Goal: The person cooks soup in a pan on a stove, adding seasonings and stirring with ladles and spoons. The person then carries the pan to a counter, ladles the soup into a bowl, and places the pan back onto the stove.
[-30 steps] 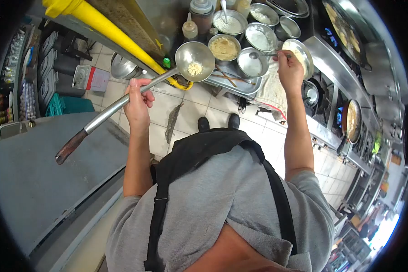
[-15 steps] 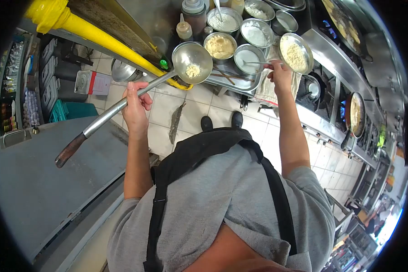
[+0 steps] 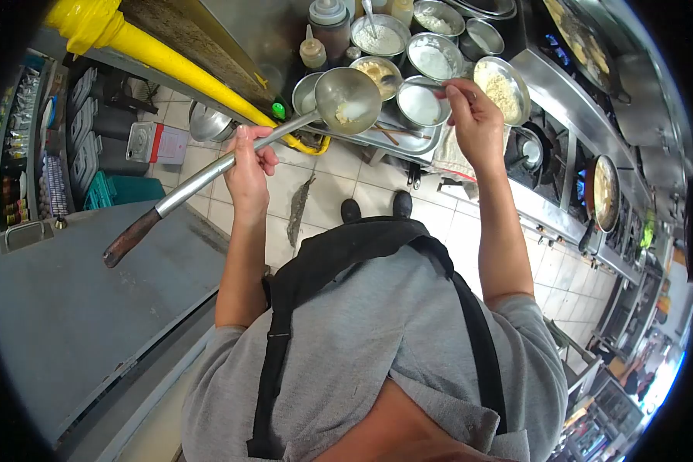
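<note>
Grey counter (image 3: 92, 308): a broad flat top at the person's left, well apart from the bowls.
Stove (image 3: 550, 81): runs down the right side; a pan (image 3: 590, 196) with food in it sits there, blue flame showing beside it.
Metal tray (image 3: 416, 148): in front of the person, with small metal bowls crowded on and about it.
Ladle (image 3: 343, 94): held out near the tray, its long handle slanting down to the left and its cup overlapping the edge of the tan bowl in this view.
Left hand (image 3: 250, 165): clamped round the ladle's handle, thumb along the top, steadying it.
Right hand (image 3: 473, 127): thumb and fingers pinched together on a spoon, near the bowl of yellow crumbs (image 3: 522, 91).
Tan bowl (image 3: 375, 58): holds a tan, paste-like food, just behind the ladle's cup.
White bowl (image 3: 423, 125): holds something smooth and white, between the tan bowl and the right hand.
Spoon (image 3: 391, 80): its head is over the tan bowl; whether it touches the food cannot be told. The step in hand looks like portioning ingredients into the ladle; a scoop here calls for a small, measured dip and a level cup alongside.
Ladle's contents (image 3: 344, 117): a little yellowish food with a white patch beside it, both low in the cup.
</note>
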Available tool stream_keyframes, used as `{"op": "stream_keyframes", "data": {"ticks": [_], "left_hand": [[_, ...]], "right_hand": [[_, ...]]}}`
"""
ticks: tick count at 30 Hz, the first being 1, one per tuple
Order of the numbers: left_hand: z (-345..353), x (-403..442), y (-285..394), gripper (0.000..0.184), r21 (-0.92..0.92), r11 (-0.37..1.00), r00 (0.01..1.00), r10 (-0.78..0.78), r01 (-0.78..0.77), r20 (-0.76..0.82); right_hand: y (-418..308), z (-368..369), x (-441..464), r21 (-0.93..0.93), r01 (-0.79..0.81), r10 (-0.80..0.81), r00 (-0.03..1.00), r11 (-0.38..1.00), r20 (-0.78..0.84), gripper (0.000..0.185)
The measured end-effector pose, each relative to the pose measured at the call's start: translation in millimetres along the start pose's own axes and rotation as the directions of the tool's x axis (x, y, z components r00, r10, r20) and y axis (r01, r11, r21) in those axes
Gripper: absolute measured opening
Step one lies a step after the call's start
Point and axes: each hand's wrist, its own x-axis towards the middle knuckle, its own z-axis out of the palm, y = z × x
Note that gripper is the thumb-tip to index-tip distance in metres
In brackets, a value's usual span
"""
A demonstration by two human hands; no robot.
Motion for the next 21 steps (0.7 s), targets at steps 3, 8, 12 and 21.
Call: {"op": "stream_keyframes", "data": {"ticks": [3, 8, 12, 21], "left_hand": [[-0.1, -1.7, 1.7, 0.049, -0.001, 1.000, 1.000, 0.007, -0.007, 0.005], [-8.3, -3.9, 0.4, 0.049, -0.017, 1.000, 1.000, 0.006, -0.007, -0.025], [-12.4, -5.3, -1.4, 0.048, -0.005, 1.000, 0.999, 0.000, 0.000, -0.041], [-3.9, -1.3, 0.3, 0.050, -0.036, 0.999, 0.998, -0.032, 0.030, -0.059]], "right_hand": [[7.8, -8.4, 10.4, -0.227, 0.112, -0.133, 0.988, 0.968, -0.080, 0.017], [61.5, -19.1, 30.0, -0.471, 0.008, -0.055, 0.995, 0.882, -0.085, 0.023], [100.8, -11.8, 35.4, -0.486, -0.036, -0.001, 0.997, 0.873, -0.077, 0.023], [41.9, -25.3, 21.0, 0.180, -0.255, 0.283, 0.947, 0.950, -0.150, 0.024]]}}
